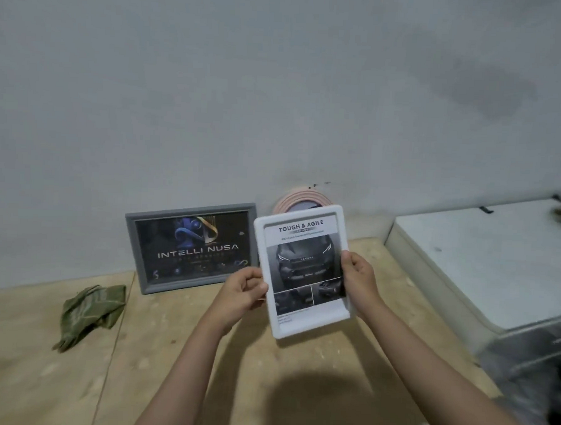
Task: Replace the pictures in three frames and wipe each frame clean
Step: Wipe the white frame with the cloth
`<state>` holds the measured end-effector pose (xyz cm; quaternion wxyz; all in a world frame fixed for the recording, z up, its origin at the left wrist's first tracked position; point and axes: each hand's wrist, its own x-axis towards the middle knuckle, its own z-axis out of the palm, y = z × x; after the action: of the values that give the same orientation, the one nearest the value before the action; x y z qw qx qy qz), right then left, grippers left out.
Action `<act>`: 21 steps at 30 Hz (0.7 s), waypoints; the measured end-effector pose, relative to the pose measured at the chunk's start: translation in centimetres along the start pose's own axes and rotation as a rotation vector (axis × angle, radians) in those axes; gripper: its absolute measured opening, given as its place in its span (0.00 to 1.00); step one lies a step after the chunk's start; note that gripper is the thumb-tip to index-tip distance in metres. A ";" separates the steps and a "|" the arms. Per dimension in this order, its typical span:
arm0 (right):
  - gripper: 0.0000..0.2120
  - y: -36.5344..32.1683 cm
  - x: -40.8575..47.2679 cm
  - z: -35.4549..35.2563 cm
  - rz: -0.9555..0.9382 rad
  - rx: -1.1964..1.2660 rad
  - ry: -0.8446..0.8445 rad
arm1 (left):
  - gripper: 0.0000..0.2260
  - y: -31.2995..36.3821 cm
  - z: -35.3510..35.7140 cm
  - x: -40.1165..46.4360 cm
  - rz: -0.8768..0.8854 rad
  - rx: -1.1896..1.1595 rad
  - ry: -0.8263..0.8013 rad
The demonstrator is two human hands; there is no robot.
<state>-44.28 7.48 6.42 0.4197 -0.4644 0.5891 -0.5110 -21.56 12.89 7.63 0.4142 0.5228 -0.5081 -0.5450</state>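
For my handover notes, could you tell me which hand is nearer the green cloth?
Left. The left hand grips the white frame on the side facing the green cloth; the right hand holds its far edge.

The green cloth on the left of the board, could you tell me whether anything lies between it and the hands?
Nothing visible does: bare board lies between the green cloth and the left hand. Both hands hold the white frame.

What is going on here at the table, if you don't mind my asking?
A person is holding a white frame up above the wooden table, the left hand and the right hand each gripping a side. It shows a car flyer headed "Tough & Agile". A grey frame leans against the wall behind, a round pink frame shows partly behind the white one, and a green cloth lies on the table to the left.
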 end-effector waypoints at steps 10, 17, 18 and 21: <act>0.09 3.0 2.8 -7.1 0.017 0.100 0.139 | 0.07 0.6 8.4 8.1 0.106 0.295 0.098; 0.07 3.4 6.8 -13.7 0.048 0.060 0.313 | 0.07 2.0 15.9 15.9 0.131 0.369 -0.036; 0.07 3.5 7.6 -14.5 0.042 0.054 0.321 | 0.08 2.1 17.0 17.0 0.130 0.365 -0.045; 0.07 4.1 10.0 -16.6 0.046 0.009 0.332 | 0.10 1.7 20.1 20.3 0.110 0.337 -0.033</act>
<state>-62.98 1.40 4.20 0.3301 -0.3582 0.6584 -0.5738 -43.88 -4.92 5.05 0.3416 0.5469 -0.6269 -0.4371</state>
